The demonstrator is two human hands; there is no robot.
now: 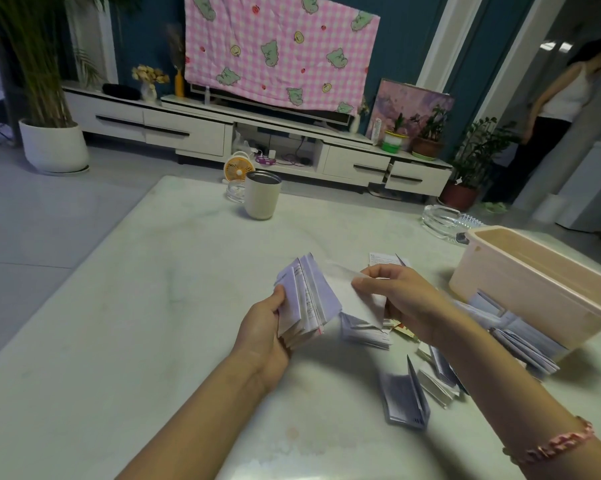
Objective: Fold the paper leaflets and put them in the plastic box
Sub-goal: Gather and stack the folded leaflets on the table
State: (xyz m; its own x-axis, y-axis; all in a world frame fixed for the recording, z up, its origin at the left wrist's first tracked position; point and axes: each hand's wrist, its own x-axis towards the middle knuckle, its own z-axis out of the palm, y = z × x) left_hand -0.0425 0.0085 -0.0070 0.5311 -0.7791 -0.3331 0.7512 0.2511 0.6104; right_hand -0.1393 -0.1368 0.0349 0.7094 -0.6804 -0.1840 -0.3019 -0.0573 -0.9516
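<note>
Pale pink plastic box, white leaflets, pink-checked blanket (green dinosaurs)

Over the pale counter, the left hand grips a fanned stack of folded leaflets, while the right hand pinches a blurred white sheet beside it. More folded leaflets lie scattered near the pink plastic box at the right. A beige cup stands farther back.

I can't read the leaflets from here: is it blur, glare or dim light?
Head view: motion blur smears the sheet pinched by the right hand; the stack in the left hand is sharper. Head view: dim, soft light, no strong glare on the table. Head view: wide-angle bending towards the edges.
</note>
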